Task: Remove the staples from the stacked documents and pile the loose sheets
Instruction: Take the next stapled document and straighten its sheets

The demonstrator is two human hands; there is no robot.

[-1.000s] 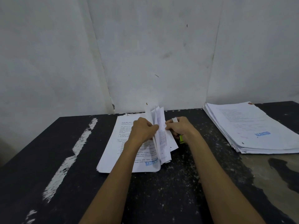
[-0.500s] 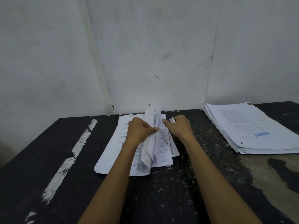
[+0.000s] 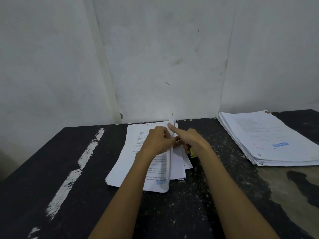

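Raised sheets (image 3: pixel 168 166) now upright; green tool (image 3: pixel 192 154) again visible under right hand (image 3: pixel 191 137).

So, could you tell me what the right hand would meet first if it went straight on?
The raised sheets gripped by the left hand; the right hand points its forefinger at them, nearly touching, depth unclear.

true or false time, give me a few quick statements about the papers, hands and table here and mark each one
1. A thick pile of paper lies at the right rear of the table. True.
2. The left hand grips upright sheets over the middle papers. True.
3. A yellow-green object shows just below the right hand. True.
4. The right hand rests on the thick pile. False: it is at the upright sheets, apart from that pile.
5. The table is plain white. False: it is dark, with a white streak.
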